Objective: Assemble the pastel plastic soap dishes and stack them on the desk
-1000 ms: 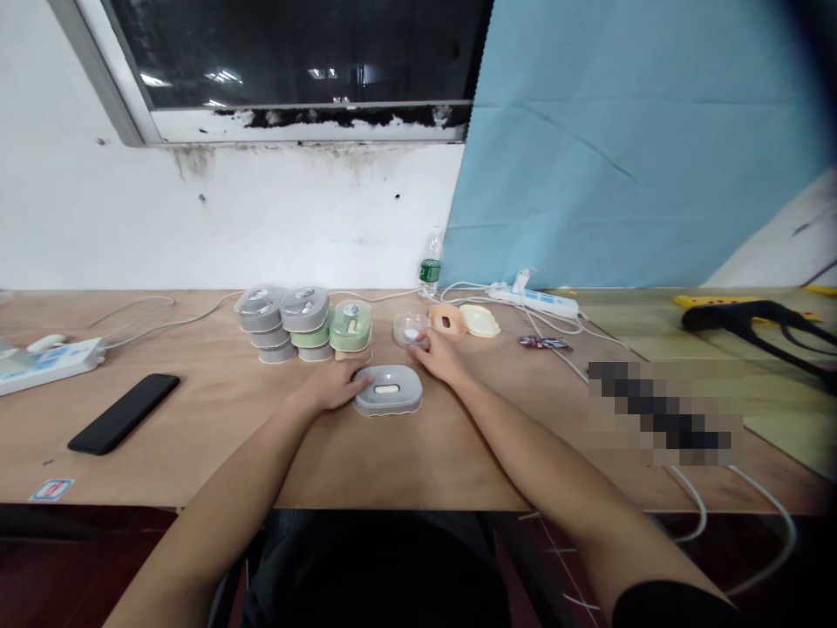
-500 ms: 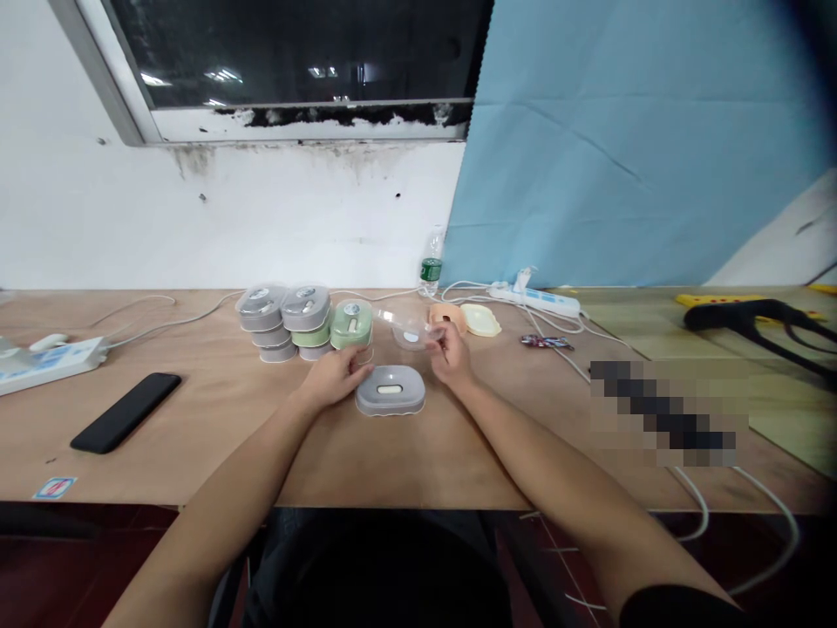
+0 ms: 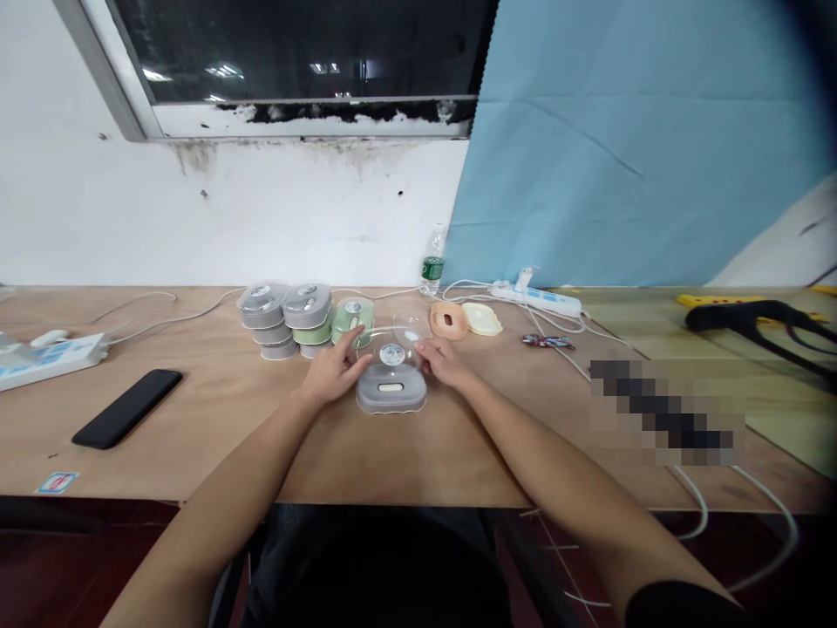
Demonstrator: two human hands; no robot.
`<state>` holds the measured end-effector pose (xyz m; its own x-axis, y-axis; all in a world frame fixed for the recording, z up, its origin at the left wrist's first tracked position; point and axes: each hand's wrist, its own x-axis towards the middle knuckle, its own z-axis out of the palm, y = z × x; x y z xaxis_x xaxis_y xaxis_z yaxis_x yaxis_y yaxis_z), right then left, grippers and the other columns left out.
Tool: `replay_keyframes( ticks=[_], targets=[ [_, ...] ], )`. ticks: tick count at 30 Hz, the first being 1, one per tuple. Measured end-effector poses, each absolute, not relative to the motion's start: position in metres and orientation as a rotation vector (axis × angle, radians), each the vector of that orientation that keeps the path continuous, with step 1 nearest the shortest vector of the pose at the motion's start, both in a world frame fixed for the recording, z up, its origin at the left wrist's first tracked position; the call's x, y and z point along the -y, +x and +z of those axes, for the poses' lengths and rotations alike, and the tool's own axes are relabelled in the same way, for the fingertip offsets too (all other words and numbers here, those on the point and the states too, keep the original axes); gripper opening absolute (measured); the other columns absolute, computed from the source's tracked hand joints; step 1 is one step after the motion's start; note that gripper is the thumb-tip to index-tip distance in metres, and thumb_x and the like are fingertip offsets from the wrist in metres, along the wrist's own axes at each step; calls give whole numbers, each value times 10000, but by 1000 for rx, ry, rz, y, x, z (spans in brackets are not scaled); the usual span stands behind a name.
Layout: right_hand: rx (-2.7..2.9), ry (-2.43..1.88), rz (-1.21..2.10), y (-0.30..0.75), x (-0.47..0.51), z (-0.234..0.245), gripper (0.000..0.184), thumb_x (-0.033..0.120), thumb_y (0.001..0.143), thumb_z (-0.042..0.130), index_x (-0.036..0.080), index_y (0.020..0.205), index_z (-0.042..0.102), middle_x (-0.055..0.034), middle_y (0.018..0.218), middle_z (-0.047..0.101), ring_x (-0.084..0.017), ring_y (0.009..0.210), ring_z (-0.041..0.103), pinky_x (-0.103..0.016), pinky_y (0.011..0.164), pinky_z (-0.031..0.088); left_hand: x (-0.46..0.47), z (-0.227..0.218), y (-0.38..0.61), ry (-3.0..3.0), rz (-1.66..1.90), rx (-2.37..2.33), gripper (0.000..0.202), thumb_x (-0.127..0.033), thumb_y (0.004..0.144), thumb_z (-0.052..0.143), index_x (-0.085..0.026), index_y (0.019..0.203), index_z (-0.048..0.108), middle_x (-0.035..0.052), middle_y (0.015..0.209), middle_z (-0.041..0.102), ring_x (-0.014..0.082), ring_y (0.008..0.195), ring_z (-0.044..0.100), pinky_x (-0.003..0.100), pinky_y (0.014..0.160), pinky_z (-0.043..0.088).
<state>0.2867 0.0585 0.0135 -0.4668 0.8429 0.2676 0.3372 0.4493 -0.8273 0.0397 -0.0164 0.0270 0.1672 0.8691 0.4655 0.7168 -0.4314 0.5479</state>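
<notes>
Holding clear lid (image 3: pixel 392 354) tilted at far side of grey box (image 3: pixel 391 399), right edge pinched in right hand (image 3: pixel 445 359), left hand (image 3: pixel 332 371) part-open by left edge (can't tell if gripping), box lying bodyward between both, long axis left-right.

Light is even, with white glints (image 3: pixel 226 71) on the dark pane (image 3: pixel 281 44) and dim right corners.

A person in a black top (image 3: pixel 385 580), its plain black sleeve (image 3: pixel 680 604) visible on the right arm. Left hand (image 3: pixel 332 371), right hand (image 3: pixel 446 360) and both forearms (image 3: pixel 228 488) are bare. Dark, shadowed cloth (image 3: pixel 282 545) covers the lap.
</notes>
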Motion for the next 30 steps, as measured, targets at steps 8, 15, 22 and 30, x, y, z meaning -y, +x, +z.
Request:
replay_keyframes(
  ticks=[8,15,22,30],
  targets=[
    [2281,-1304,1256,299,-61,21,610,621,886,310,176,524,517,12,393,477,-78,320,382,-217,354,286,11,27,36,2216,710,-1595,587,-598,883,423,-168,1257,562,33,713,643,190,675,596,266,587,392],
    [2330,-1354,1377,301,-64,20,556,588,856,397,165,521,528,16,370,467,-68,273,359,-206,305,257,10,27,34,2306,588,-1523,592,-660,861,399,-172,1104,630,49,782,671,200,708,605,282,622,413],
    [2323,-1331,1506,303,-65,22,486,548,820,490,157,536,539,14,385,506,-67,278,403,-186,296,282,10,26,35,2338,528,-1502,545,-634,888,359,-182,991,646,41,779,663,189,703,587,283,612,394],
    [2202,-1271,1572,304,-67,17,489,614,737,613,182,564,462,42,413,501,-61,299,421,-177,293,310,11,28,35,2330,530,-1465,491,-579,902,369,-181,979,647,54,816,668,193,729,585,290,640,410]
  ],
)
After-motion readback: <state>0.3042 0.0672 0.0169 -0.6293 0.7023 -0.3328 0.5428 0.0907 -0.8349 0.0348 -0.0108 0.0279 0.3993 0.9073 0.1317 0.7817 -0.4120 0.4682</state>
